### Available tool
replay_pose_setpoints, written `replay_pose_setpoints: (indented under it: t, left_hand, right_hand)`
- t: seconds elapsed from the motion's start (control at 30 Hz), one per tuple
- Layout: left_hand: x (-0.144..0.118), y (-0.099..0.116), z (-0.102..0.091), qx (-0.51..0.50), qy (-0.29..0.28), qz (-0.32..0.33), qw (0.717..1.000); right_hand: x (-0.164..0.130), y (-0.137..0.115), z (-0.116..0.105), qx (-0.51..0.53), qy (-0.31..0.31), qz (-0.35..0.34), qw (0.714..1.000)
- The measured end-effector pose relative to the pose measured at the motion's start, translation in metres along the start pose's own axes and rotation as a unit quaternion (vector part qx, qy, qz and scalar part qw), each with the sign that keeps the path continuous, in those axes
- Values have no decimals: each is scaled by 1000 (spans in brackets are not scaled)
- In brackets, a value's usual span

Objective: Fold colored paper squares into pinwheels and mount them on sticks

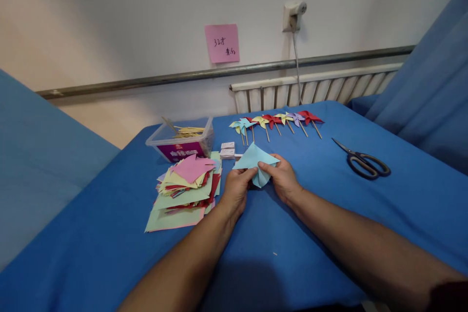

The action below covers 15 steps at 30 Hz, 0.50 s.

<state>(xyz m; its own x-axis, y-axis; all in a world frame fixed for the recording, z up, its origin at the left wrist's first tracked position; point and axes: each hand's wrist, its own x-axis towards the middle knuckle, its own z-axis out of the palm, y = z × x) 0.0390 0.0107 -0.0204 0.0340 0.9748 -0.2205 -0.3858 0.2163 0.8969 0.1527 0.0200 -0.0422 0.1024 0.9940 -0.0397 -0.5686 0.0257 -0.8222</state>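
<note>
A folded sheet of light blue paper (pixel 256 163) is held between both hands just above the blue cloth-covered surface (pixel 310 234), near its middle. The left hand (pixel 236 191) is closed on the sheet's left lower edge, thumb and fingers pinched together on the paper; the right hand (pixel 283 178) is clamped on its right side in the same way, the two grips almost touching under the fold. Both bare forearms are seen reaching in from the near edge.

Just left of the grip, a loose stack of coloured paper squares (pixel 186 190) in pink, yellow, green and red is spread on the surface. Just beyond the grip, two small white boxes (pixel 227 150) are set one behind the other. Further left and behind the stack, a clear plastic tub with a purple label (pixel 181 142) is seen holding thin wooden sticks (pixel 188 131).

Beyond the grip, a row of finished paper pinwheels on sticks (pixel 278 122) in blue, yellow, red and purple is laid out side by side. Well to the right, black-handled scissors (pixel 363 161) are lying flat. On the far wall, a pink note (pixel 222 43) with handwriting is stuck above a grey rail, beside a white plug with a cord (pixel 293 14).
</note>
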Motion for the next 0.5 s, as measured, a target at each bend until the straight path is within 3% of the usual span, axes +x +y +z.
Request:
replay_pose_setpoints:
  t: [0.27,0.4,0.5]
  left_hand:
    - [-1,5,-2,-28,-5,4,1000]
    - [2,18,-9,-72,-4,15,997]
    - [5,27,-14,-110,16,19,994]
  right_hand:
    - [0,-2,-5,-55,-10,-19,998]
    - [-3,-3,-8,-152,2,-142,978]
    - [-11,-6,-7,-265,-58,-257,928]
